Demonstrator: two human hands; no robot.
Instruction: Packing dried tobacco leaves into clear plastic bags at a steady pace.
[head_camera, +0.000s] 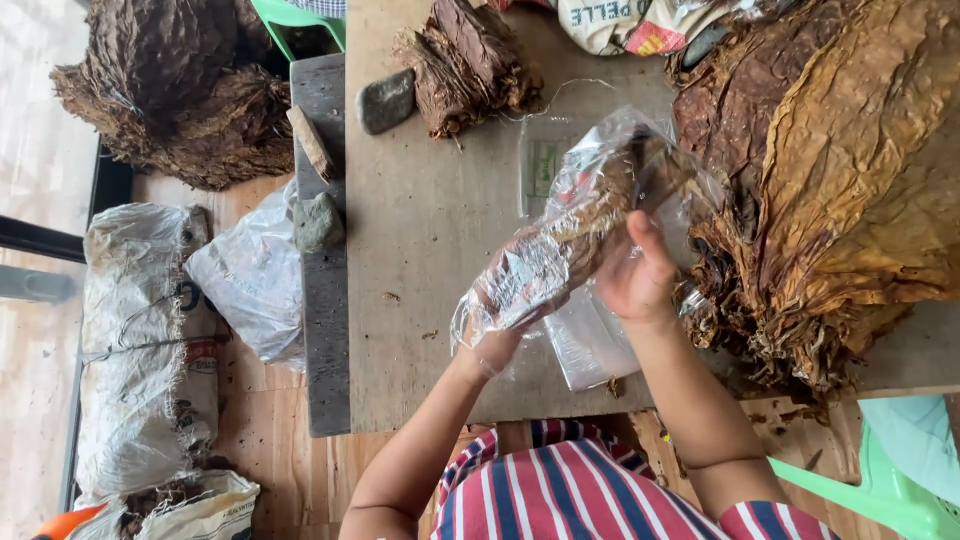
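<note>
Two stones (385, 101) (317, 222), perhaps three sacks (150, 340), one wrapped bundle (560, 245).

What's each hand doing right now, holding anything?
Left hand: closed on the lower end of the clear plastic bag of dried leaves.
Right hand: fingers pressed against the same bag's side.

We observe one person from above, both arms bare from the shoulder region to the wrist. We note no sleeves reaching the forearms, and no watch, bracelet or ring visible on the left hand (492, 350) or the right hand (637, 275). The garment (580, 490) covering the torso is striped: red bands alternate with white and dark blue lines, running roughly lengthwise. Neither hand wears a glove.
</note>
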